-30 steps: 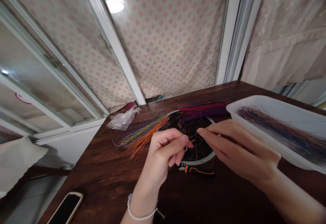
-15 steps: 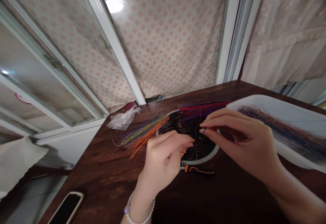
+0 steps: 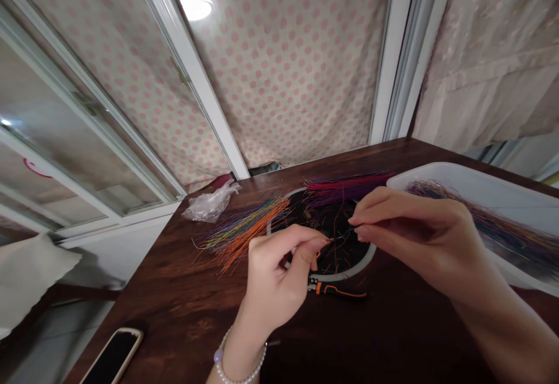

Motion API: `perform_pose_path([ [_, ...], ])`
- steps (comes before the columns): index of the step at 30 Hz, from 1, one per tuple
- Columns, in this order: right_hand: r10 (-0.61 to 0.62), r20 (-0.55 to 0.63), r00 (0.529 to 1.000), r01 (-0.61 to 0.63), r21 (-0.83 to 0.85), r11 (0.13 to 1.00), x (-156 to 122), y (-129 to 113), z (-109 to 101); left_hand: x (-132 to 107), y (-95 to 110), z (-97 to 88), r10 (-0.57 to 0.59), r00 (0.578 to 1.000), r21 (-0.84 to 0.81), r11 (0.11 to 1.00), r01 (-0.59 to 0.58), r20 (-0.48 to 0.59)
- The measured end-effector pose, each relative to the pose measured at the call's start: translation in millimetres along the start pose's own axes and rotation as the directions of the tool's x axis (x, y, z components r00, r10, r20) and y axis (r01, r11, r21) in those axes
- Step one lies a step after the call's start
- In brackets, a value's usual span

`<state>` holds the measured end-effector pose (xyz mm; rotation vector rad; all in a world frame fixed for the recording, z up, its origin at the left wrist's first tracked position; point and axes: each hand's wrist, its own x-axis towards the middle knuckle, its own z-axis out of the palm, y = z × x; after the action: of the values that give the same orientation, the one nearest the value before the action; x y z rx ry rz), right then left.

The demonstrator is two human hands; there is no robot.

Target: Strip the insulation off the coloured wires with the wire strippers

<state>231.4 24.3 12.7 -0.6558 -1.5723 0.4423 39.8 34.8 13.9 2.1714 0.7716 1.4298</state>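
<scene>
My left hand (image 3: 276,273), with a bead bracelet (image 3: 239,379) at the wrist, pinches the end of a thin dark wire (image 3: 343,236) between thumb and forefinger. The other end runs to my right hand (image 3: 425,241), whose thumb and fingertips are pressed on it. Both hands hover over a round dark tray with a grey rim (image 3: 360,268), where loose wire snippets lie. Orange-and-black handled pliers (image 3: 343,291) rest at the tray's near edge, their head partly covered by my left hand.
Orange, yellow and blue wires (image 3: 251,233) lie left of the tray; red and purple wires (image 3: 338,190) lie across its far side. A white bin (image 3: 443,168) with mixed wires stands right. A clear plastic bag (image 3: 211,203) sits at the back left, a phone (image 3: 111,358) front left.
My left hand has turned slightly and its thumb now shows more. My right hand has shifted a little right and down, and the wire now stretches between the two hands.
</scene>
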Motion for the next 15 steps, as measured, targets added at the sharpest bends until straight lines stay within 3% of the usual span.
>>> perform_pose_path([
  [2, -0.061, -0.009, 0.998, 0.061, -0.052, 0.997, 0, -2, 0, -1, 1, 0.8, -0.227, 0.97, -0.225, 0.944, 0.242, 0.093],
  [4, -0.134, -0.029, 0.991, 0.129, -0.144, 0.981, -1, -2, 1, -1, 0, 0.8, -0.389, 0.883, -0.413, 0.782, 0.467, 0.263],
  [6, -0.242, -0.049, 0.969, 0.22, -0.272, 0.937, -4, 0, 1, 0, -2, 0.9, -0.449, 0.793, -0.528, 0.592, 0.609, 0.411],
  [8, -0.366, -0.038, 0.93, 0.32, -0.41, 0.854, -7, 3, 2, 1, -4, 1.6, -0.453, 0.745, -0.591, 0.455, 0.666, 0.491],
  [11, -0.488, 0.009, 0.873, 0.415, -0.542, 0.731, -10, 7, 4, 2, -5, 3.8, -0.411, 0.771, -0.677, 0.381, 0.63, 0.487],
  [13, -0.483, 0.003, 0.876, 0.408, -0.539, 0.737, -10, 8, 7, 1, -4, 4.6, -0.386, 0.815, -0.694, 0.435, 0.573, 0.431],
  [15, -0.442, -0.034, 0.897, 0.37, -0.491, 0.789, -10, 9, 9, 0, -2, 4.2, -0.369, 0.857, -0.651, 0.558, 0.514, 0.36],
])
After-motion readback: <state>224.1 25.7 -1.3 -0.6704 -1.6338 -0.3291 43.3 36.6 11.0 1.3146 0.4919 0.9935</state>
